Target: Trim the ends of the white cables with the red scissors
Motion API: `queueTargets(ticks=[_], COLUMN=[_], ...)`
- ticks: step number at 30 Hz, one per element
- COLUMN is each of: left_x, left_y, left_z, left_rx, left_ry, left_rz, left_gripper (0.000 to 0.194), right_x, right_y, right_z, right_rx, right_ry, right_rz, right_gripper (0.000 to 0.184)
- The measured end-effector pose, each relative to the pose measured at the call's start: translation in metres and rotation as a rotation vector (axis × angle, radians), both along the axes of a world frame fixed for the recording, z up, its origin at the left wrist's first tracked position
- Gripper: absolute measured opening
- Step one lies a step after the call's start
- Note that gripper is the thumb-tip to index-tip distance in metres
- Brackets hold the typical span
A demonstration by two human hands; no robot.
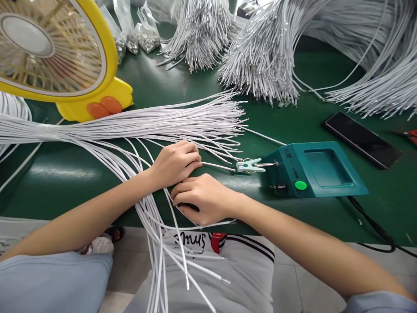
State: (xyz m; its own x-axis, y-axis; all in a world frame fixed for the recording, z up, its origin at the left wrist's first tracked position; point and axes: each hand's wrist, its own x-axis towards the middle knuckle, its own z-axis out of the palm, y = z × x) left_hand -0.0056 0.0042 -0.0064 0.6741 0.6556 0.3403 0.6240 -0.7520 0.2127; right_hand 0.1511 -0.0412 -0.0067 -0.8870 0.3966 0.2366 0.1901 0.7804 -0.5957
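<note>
My left hand [177,163] is closed around a white wire [215,165], whose end reaches the jaws of a small pale-green clip [249,165]. That clip is fixed by a metal rod to a teal device [353,176] with a round green button [300,185]. Just below it, my right hand [206,198] has its fingers curled over a thin white wire that passes beneath them; the fingertips' hold is partly hidden. Loose white wires [156,256] hang over the table edge below my hands. Behind them lies a thick bundle of white wires [182,119], tied at the left.
A yellow fan [120,91] stands at the back left. Bags of small metal parts [147,34] and large grey wire bundles [260,56] lie along the back of the green table [260,126]. A black phone [361,139] rests right of centre; a black cable [368,219] runs off the device.
</note>
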Motion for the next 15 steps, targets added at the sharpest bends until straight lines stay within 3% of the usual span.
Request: queueTargets(ticks=[4, 11, 15], left_x=[0.0016, -0.0006, -0.0003], left_y=[0.0008, -0.0021, -0.0023], left_z=[0.0005, -0.0017, -0.0021], left_rx=[0.031, -0.046, -0.056], left_ry=[0.077, -0.196, -0.248], left_rz=[0.031, -0.010, -0.049], left_gripper=[0.019, 0.016, 0.018], right_x=[0.0004, 0.0008, 0.0004], right_y=[-0.0009, -0.0008, -0.0006], right_z=[-0.0004, -0.0003, -0.0005], right_rx=[-0.007, -0.024, -0.030], right_ry=[-0.004, -0.006, 0.014], right_rz=[-0.004, -0.020, -0.015], right_gripper=[0.020, 0.019, 0.019])
